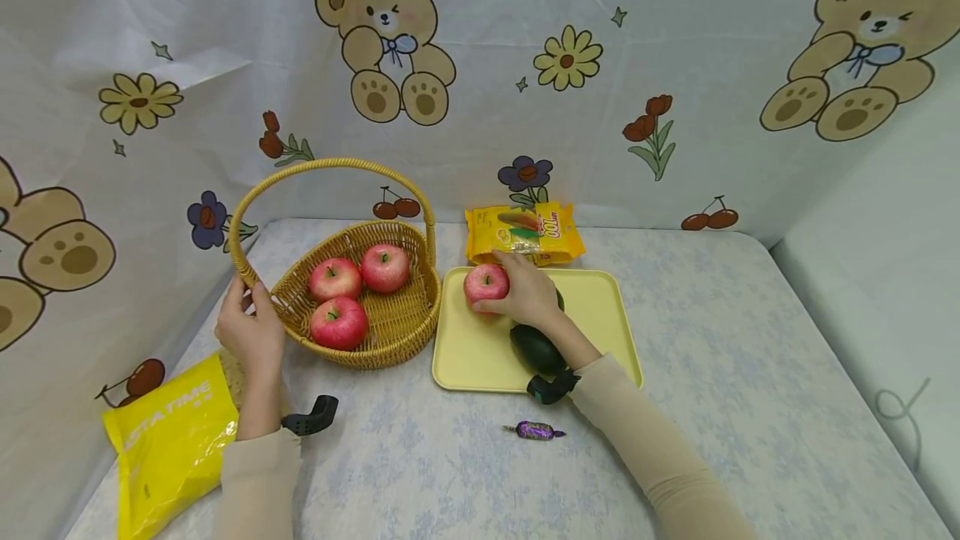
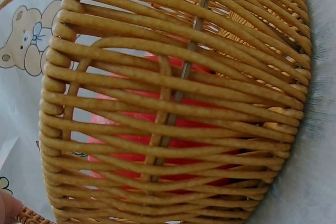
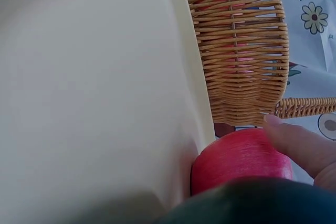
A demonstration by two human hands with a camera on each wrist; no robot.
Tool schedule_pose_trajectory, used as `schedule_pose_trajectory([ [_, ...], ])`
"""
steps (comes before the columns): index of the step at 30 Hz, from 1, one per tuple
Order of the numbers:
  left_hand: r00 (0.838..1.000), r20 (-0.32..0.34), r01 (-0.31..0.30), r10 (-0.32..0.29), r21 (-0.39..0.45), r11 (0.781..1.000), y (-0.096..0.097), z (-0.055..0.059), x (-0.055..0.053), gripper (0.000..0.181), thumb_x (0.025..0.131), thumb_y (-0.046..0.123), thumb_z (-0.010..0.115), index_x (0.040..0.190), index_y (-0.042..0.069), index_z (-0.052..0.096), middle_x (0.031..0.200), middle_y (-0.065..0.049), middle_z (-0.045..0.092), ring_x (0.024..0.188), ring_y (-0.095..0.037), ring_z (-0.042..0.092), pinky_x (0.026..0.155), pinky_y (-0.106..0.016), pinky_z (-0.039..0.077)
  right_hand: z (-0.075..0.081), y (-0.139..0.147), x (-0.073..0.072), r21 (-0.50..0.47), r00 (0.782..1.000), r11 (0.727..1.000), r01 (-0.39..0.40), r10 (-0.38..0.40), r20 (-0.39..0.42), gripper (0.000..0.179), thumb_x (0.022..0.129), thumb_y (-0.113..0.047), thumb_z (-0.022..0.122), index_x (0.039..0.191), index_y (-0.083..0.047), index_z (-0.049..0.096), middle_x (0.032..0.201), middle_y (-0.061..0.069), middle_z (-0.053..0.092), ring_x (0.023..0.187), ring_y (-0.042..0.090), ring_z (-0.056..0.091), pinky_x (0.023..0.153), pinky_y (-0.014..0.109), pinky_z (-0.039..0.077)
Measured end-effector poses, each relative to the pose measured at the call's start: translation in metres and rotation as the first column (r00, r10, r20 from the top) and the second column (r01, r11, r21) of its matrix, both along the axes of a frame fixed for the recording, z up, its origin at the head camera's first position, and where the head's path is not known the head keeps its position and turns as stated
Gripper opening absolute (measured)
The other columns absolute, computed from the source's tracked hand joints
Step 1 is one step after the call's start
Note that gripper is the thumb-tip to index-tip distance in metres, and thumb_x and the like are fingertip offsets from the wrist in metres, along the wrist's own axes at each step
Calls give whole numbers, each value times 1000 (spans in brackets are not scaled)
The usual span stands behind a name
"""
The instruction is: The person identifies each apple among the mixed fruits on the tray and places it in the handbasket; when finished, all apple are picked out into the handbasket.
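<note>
My left hand [image 1: 253, 332] holds the wicker basket [image 1: 405, 348] at the left foot of its arched handle. Inside the basket lie three red apples, one of them the front apple [image 1: 339, 323]. Through the weave in the left wrist view, a red apple [image 2: 131, 135] shows. Over the pale yellow tray [image 1: 600, 315], my right hand [image 1: 531, 294] grips another red apple [image 1: 483, 282] near the tray's back left corner, thumb in front and fingers behind. A dark green, avocado-like fruit [image 1: 536, 348] lies on the tray below my right wrist; a second dark shape is partly hidden behind the hand.
Behind the tray sits a yellow-orange snack bag [image 1: 517, 232]. A purple-wrapped candy [image 1: 535, 431] lies on the table in front of the tray. At the left edge, a bright yellow bag [image 1: 176, 440] lies partly under my left forearm. Bear-printed cloth hangs behind.
</note>
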State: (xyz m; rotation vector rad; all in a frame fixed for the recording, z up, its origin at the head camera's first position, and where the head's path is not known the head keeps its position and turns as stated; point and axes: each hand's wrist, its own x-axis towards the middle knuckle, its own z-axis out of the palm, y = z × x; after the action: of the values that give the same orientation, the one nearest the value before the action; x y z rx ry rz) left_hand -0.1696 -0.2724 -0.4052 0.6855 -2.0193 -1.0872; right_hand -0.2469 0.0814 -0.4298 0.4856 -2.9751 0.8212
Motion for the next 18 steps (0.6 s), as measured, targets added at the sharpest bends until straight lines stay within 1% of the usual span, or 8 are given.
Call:
schedule_pose_trajectory([
  [5,1000,8,8,-8,15,1000,0,0,0,35,102,22,48,132,13,63,124,-10,66,109,-24,64,94,-43,53,1,-1,0,9,1000,1000,3,-4,13,95,69,-52,83,147,-17,43,138,14,52,115,36,56,92,55,48],
  [9,1000,19,10,-11,30,999,1,1,1,35,102,24,47,133,14,62,126,-9,65,109,-24,63,95,-42,53,-1,-1,0,24,1000,1000,-2,2,5,93,69,-51,84,146,-17,44,131,13,55,110,34,58,89,53,49],
  [13,1000,23,7,-8,39,999,1,1,0,35,102,24,47,133,15,62,125,-8,65,109,-23,63,95,-41,53,-2,-1,-1,47,1000,999,-4,4,6,93,69,-51,84,146,-17,44,129,11,57,110,31,58,89,50,49],
  [18,999,31,4,-6,49,999,0,1,0,36,102,24,47,134,16,62,126,-7,65,108,-21,62,94,-38,53,-2,-1,0,61,1000,998,-9,8,16,92,69,-51,83,145,-15,45,132,10,57,113,31,58,92,49,48],
])
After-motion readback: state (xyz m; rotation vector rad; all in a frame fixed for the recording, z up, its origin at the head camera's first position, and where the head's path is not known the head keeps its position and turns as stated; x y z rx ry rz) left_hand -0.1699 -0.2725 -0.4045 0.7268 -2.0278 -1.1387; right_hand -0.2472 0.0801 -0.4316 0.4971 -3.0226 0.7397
